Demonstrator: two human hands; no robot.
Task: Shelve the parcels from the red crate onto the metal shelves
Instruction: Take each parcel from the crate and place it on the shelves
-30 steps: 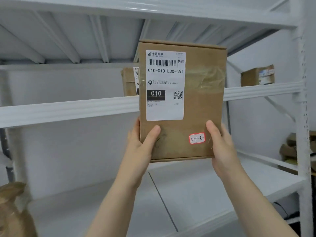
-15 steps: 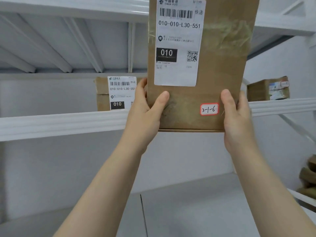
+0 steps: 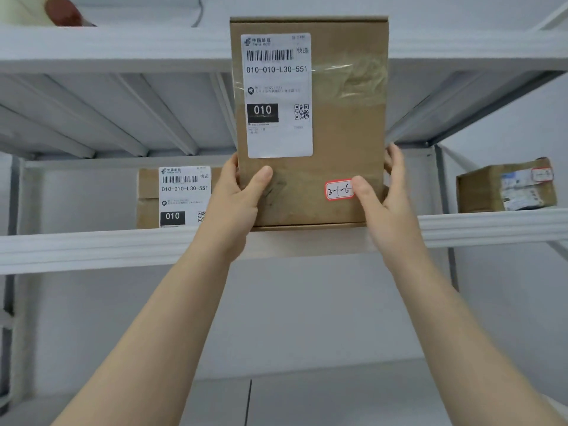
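Cardboard parcel has risen in the last sec; bottom now at middle shelf's front edge. Left grip & right grip clasp its lower sides, so shelving looks imminent.

Fine print of label on held parcel too sm. to read. Red sticker partly under R hand. Rear parcel partly behind L hand. Top-left obj. cropped.

Upright parcel between both hands, shelf-high
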